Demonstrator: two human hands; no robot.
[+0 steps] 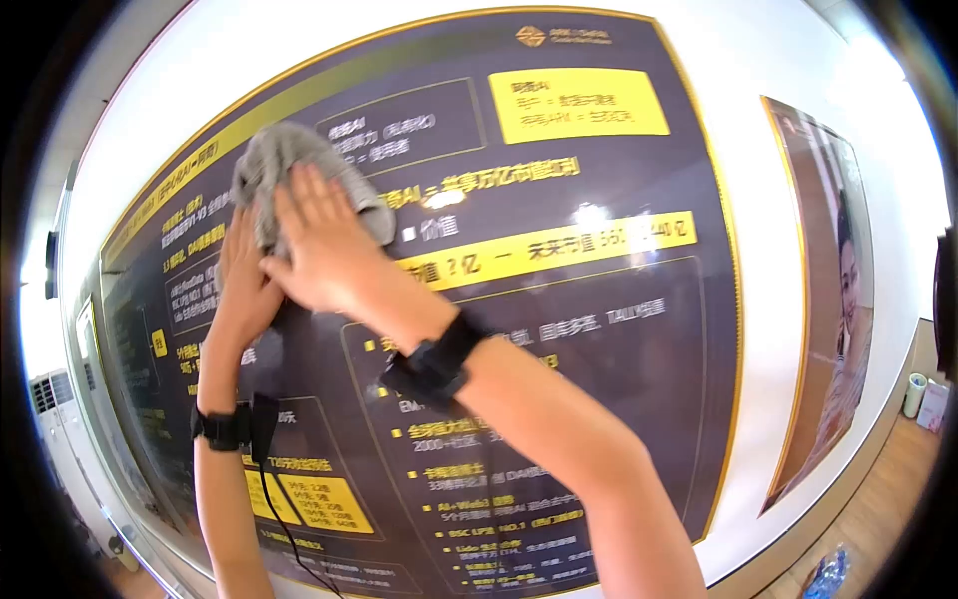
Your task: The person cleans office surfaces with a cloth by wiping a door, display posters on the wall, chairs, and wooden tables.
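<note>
A grey cloth (289, 150) lies bunched against a large dark wall board (559, 379) with yellow and white writing. My right hand (319, 240) presses on the cloth with its fingers stretched out. Just left of it, my left hand (244, 285) rests flat at the cloth's lower left edge, fingers extended upward. The two hands touch or nearly touch near the right thumb. Each wrist wears a black band, and a thin black cable hangs from the left one.
The board has a gold frame (733, 329). To its right hangs a framed picture (823, 280) of a person on the white wall. At the lower right, a cup (914, 395) and a box (933, 404) stand near a clear plastic item (828, 574) on the wooden floor.
</note>
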